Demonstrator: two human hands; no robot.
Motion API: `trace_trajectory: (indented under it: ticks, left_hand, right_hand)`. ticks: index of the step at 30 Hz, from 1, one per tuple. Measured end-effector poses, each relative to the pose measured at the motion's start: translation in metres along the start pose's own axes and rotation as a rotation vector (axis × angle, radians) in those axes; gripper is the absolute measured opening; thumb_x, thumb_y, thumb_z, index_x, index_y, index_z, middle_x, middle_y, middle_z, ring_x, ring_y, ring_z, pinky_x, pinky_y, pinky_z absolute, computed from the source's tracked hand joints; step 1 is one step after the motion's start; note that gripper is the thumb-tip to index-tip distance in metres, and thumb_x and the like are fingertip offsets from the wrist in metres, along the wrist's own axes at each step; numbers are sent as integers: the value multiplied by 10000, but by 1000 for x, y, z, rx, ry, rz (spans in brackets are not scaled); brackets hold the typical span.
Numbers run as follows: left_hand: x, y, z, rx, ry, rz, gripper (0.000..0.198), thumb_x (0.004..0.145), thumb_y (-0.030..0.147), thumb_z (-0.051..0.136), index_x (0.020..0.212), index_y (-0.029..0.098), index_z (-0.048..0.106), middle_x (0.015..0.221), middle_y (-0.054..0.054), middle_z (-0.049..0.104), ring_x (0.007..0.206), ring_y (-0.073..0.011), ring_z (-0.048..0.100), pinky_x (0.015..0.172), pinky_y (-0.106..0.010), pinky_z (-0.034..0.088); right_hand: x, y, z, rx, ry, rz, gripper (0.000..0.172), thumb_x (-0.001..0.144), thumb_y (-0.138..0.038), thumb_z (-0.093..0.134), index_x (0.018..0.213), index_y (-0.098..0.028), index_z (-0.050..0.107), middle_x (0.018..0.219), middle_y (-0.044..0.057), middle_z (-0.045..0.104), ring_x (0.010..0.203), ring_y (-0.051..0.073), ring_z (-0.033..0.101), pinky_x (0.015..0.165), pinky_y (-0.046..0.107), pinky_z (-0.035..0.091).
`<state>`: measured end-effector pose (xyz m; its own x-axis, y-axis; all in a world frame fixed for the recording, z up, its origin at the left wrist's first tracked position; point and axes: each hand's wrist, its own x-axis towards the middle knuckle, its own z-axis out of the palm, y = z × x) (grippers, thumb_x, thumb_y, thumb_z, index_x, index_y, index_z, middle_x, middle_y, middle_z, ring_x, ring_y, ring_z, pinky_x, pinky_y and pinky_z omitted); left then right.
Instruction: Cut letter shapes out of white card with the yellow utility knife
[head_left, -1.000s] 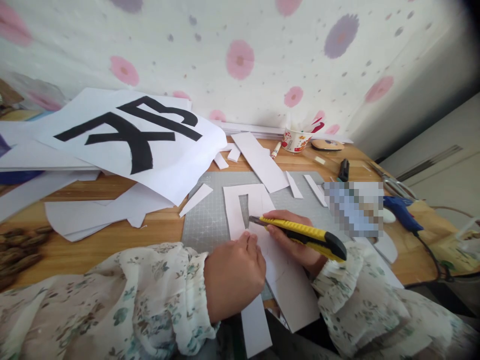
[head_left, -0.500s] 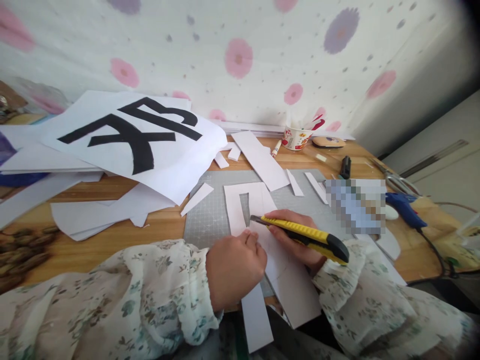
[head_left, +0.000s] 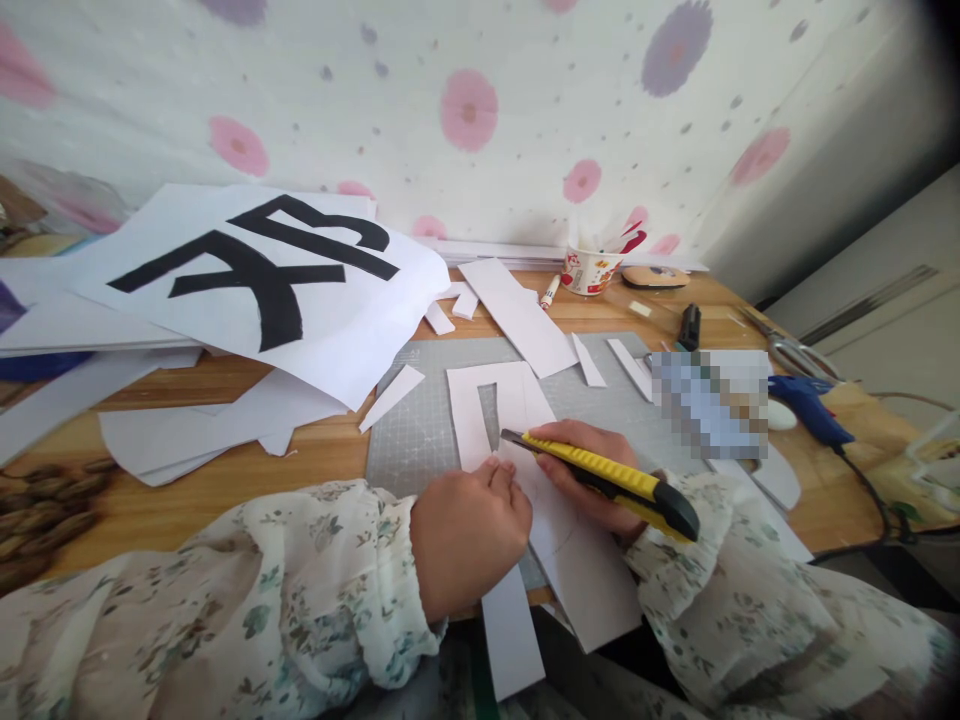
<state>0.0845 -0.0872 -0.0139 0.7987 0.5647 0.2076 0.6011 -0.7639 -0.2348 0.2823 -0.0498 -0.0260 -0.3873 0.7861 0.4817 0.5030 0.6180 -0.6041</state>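
Observation:
A white board piece (head_left: 585,580) with a narrow tapering slot cut in it lies over the grey cutting mat (head_left: 405,465), its two legs reaching past the table's front edge. My left hand (head_left: 472,535) is closed on the board at the lower end of the slot, fingers curled and partly hidden. Held in my right hand (head_left: 592,470) is a yellow and black utility knife (head_left: 615,475). Its blade extends left, with the tip just above the board beside my left fingertips; whether it touches cannot be told. Faint pencil lines show on the right leg.
A paper sheet with black characters (head_left: 315,340) covers the left back. White offcuts (head_left: 517,315) lie about the mat. At the back stands a paper cup (head_left: 589,272); scissors (head_left: 795,350) and a blue glue gun (head_left: 814,410) are at right. Brown pods (head_left: 52,505) lie at left.
The view has shifted slightly. The knife's rear end has dipped a little, while its tip stays by the slot. My left hand keeps its place on the board.

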Motion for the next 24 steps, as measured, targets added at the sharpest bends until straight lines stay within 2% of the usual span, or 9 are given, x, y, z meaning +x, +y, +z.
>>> trace_trajectory:
  ticks: [9,19,24]
  left_hand:
    - [0,0,1,7,-12,15,224,840,40,579,1035,35,690,1112,-245,709,991,-333,721,660,-398,646]
    - [0,0,1,3,29,6,227,821,21,575,1009,43,700,1086,-228,724,956,-335,732,630,-409,651]
    - [1,-2,-1,-14,-8,15,244,828,12,566,1038,22,691,1099,-242,717,978,-334,726,676,-417,653]
  right_hand:
    - [-5,-2,-1,-58,-5,-12,188,864,-217,607,1041,-237,670,910,44,767,790,208,737,729,307,609]
    - [-5,-3,-5,-54,-23,-59,184,882,-191,590,1057,-211,643,925,57,754,806,189,735,752,273,592]
    - [-5,-4,-8,-67,-22,-73,175,877,-201,585,1041,-230,636,911,41,754,785,179,727,729,275,591]
